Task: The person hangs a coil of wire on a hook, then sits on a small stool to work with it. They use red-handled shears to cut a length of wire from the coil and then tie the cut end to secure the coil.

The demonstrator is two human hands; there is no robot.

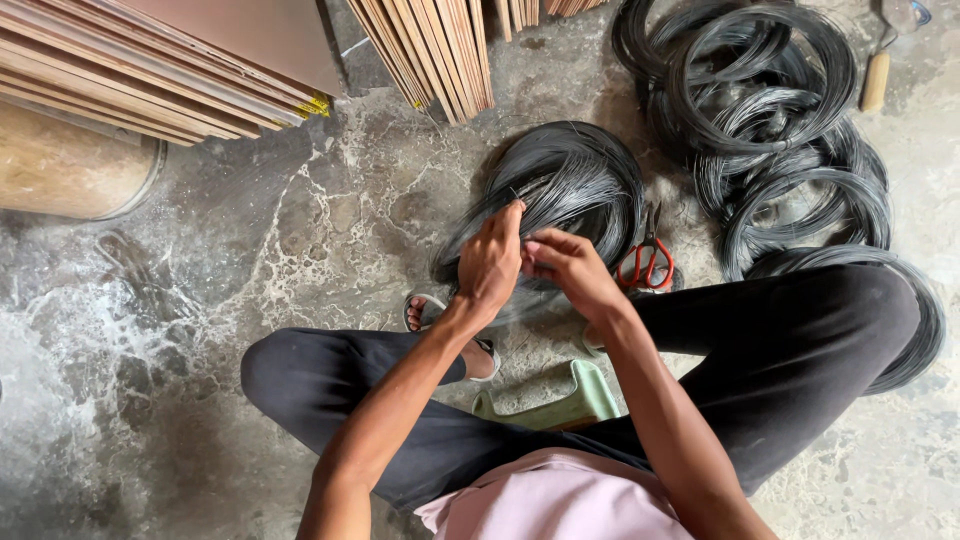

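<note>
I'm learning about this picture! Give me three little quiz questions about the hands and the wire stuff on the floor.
1. True or false: both hands touch the dark wire bundle.
2. What lies just right of the right hand? A) a hammer B) red-handled scissors C) a cup
3. Fill in: the left hand pinches strands of ____.

Key:
1. True; both meet at the bundle's near edge.
2. B.
3. Wire.
</note>
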